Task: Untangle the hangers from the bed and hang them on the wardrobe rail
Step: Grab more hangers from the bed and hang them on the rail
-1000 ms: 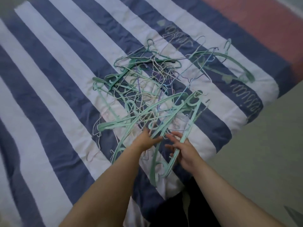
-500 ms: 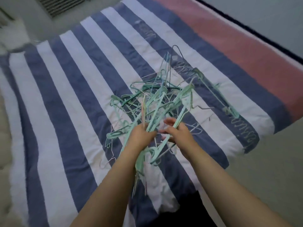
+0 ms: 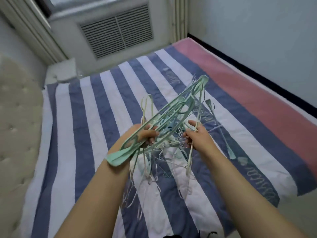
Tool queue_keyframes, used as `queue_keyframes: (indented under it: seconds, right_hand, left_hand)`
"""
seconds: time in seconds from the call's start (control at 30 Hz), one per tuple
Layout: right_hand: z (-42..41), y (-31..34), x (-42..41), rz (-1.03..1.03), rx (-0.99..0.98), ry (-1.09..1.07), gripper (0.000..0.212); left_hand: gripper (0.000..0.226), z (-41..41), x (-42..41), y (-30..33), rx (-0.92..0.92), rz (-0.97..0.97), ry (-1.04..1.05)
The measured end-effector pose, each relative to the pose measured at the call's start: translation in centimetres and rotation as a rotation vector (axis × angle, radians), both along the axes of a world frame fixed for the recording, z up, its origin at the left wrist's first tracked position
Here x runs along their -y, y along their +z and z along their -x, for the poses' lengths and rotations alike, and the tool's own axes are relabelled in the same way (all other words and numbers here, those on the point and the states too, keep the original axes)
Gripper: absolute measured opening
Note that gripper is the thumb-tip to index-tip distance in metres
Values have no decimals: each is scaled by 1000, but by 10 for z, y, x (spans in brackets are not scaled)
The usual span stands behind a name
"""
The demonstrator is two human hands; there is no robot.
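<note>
A tangled bundle of mint-green plastic hangers and thin pale wire hangers (image 3: 173, 115) is lifted above the bed (image 3: 103, 103). My left hand (image 3: 142, 136) grips several green hangers on the bundle's left side, fingers curled round them. On the right side, my right hand (image 3: 197, 136) holds thin wire hangers, with the forefinger stretched out. Loose wire hangers (image 3: 149, 182) dangle below both hands. One green hanger (image 3: 221, 129) hangs off to the right, low over the cover. No wardrobe rail is in view.
The bed carries a blue and white striped cover with a pink band (image 3: 248, 86) along the right. A padded headboard (image 3: 15, 127) stands at the left. A louvred vent (image 3: 118, 35) sits in the far wall, with a white cushion (image 3: 63, 71) in the corner.
Both hands have closed on the hanger pile and raised it off the cover as one bundle. My head has tipped up, bringing the far wall and vent into view.
</note>
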State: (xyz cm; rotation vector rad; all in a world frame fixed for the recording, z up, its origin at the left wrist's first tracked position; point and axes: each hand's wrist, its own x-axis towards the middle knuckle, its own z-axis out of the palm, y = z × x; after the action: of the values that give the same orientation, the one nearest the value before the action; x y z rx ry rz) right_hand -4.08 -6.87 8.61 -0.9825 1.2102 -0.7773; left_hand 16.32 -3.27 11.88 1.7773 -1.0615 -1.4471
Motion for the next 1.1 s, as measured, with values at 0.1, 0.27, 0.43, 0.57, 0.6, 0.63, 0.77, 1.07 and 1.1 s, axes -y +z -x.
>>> queue_keyframes:
  seconds: [0.1,0.27,0.43,0.57,0.6,0.63,0.77,1.07,1.1]
  right_hand:
    - [-6,17,7,65,64,-15,35]
    - [-19,20,32,116,-49,0,32]
    - [-20,-15,56,30,-235,-44,14]
    - [-16,-55,53,-130,-291,-3,19]
    - [-18,-65,50,-189,-287,21,12]
    - [-20,-75,45,-257,-270,38,13]
    - [-32,-108,28,-409,-123,110,11]
    - [-34,-129,28,-499,-71,96,14]
    - [-33,-127,29,-530,-72,6,14]
  left_hand:
    - [5,-2,8,31,-104,84,66]
    - [19,-13,0,2,-44,-54,119]
    - [17,-2,-13,-82,-69,-365,239]
    - [12,7,-28,-120,-81,-443,363]
    - [17,8,-32,-128,-75,-423,388]
    - [21,9,-35,-131,-69,-398,403]
    - [25,16,-39,-139,-69,-342,385]
    - [11,18,-52,-116,-228,-308,248]
    - [12,17,-52,-113,-223,-288,274]
